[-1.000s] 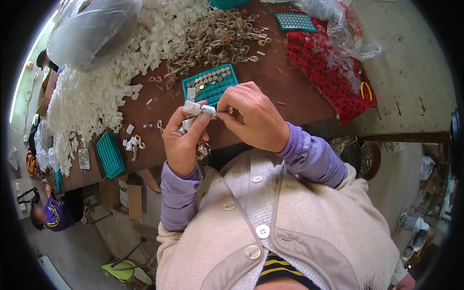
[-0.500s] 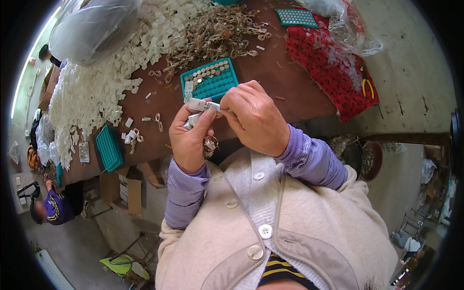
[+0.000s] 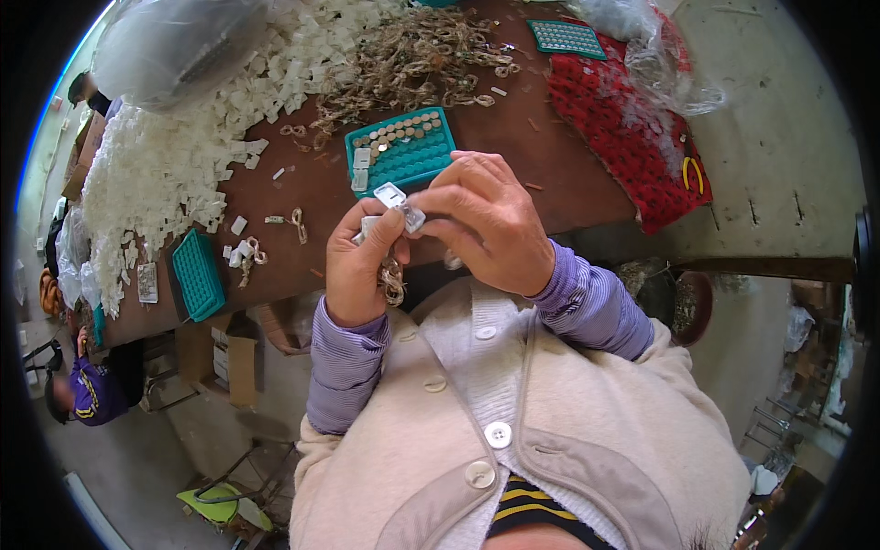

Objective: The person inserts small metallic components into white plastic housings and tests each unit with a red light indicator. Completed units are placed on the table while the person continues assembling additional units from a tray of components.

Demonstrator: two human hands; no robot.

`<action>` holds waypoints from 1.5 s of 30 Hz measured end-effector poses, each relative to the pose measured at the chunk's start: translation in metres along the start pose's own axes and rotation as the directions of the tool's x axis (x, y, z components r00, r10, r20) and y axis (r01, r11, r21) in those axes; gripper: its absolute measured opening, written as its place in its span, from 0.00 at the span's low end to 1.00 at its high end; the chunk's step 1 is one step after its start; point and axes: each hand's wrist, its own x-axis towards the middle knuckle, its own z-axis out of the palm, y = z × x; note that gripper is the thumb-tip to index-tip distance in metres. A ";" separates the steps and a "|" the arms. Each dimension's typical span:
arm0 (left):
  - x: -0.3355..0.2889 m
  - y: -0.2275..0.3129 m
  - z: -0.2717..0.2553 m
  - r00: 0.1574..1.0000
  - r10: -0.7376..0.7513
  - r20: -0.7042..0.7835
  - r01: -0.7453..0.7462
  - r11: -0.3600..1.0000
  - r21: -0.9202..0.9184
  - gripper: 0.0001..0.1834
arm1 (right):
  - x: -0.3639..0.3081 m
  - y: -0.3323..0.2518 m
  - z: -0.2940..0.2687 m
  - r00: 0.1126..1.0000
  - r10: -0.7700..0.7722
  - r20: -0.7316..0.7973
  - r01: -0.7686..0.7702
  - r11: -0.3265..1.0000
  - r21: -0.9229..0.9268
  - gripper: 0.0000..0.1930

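Note:
My left hand (image 3: 362, 261) is closed around several small white plastic pieces, with a looped bundle of thin brown wire (image 3: 392, 280) hanging below its fingers. Above its thumb, a small white plastic case (image 3: 391, 195) stands with its flap raised. My right hand (image 3: 490, 225) comes in from the right, thumb and index finger apart at the edge of this case. Just beyond both hands lies a teal tray (image 3: 417, 165) with round pockets. Rows of button cells (image 3: 394, 135) fill its far part, and white cases (image 3: 360, 170) rest at its left edge.
A heap of white plastic pieces (image 3: 156, 183) covers the table's left side, beside a pile of coiled wires (image 3: 412, 60). Another teal tray (image 3: 197, 275) sits near the front edge. On the right are red cloth (image 3: 610, 119) and yellow-handled pliers (image 3: 692, 174). Another person (image 3: 96, 390) sits at left.
My right hand's fingers have spread from a pinch at the white case. The case in my left hand has tilted, its flap now more upright. The whole view has shifted slightly.

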 end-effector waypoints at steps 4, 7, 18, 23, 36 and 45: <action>-0.004 -0.006 0.008 0.997 0.010 -0.071 0.006 0.977 0.214 0.07 | 0.000 0.004 -0.008 0.990 -0.106 0.096 0.114 0.990 -0.084 0.06; -0.006 -0.013 0.016 0.997 -0.035 -0.063 0.043 0.991 0.125 0.09 | -0.004 0.006 -0.007 0.988 -0.126 0.092 0.138 0.981 -0.138 0.06; 0.029 -0.014 -0.003 0.991 -0.034 -0.127 0.019 0.993 -0.117 0.17 | 0.043 0.115 0.013 0.984 0.129 0.126 -0.113 0.985 -0.129 0.04; 0.033 -0.012 -0.008 0.985 -0.108 -0.134 0.083 0.981 -0.175 0.18 | 0.042 0.126 0.020 0.975 0.052 0.215 -0.011 0.982 -0.188 0.03; 0.021 -0.029 0.025 0.992 0.083 -0.094 -0.077 0.995 0.059 0.17 | 0.012 0.036 -0.004 0.998 0.060 0.016 -0.060 0.998 -0.004 0.10; 0.019 -0.028 0.031 0.998 0.037 -0.047 -0.026 0.976 0.214 0.16 | 0.001 0.025 -0.017 0.998 0.057 -0.014 -0.057 0.998 0.004 0.10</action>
